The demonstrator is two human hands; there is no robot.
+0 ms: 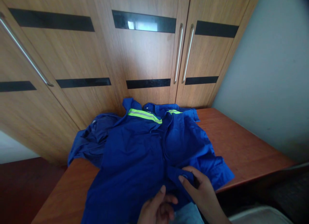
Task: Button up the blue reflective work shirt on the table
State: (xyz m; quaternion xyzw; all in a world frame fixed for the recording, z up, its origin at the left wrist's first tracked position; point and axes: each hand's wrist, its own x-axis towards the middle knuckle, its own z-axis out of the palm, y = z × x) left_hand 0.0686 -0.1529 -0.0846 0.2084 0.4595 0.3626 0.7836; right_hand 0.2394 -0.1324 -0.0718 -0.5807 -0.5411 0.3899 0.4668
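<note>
A dark blue work jacket (pixel 135 156) with yellow-green and silver reflective bands lies spread out, front side up, its collar toward the cupboard. Its front edges are apart at the chest, and small buttons show along the middle. Between thumb and fingers, my right hand (pixel 202 191) pinches the lower corner of the front flap, where a button sits near the thumb. Just left of it, my left hand (pixel 158 206) hovers over the lower front with its thumb raised and fingers loosely curled, apparently holding nothing. Pale blue cloth (pixel 188 214) shows between the hands.
Beneath the jacket is a reddish-brown wooden table (pixel 231 140). A crumpled dark blue garment (pixel 96 137) lies at its left. Behind stands a wooden cupboard (pixel 149 53) with metal handles; a grey wall (pixel 270 79) rises at the right. A pale curved edge (pixel 260 214) shows at bottom right.
</note>
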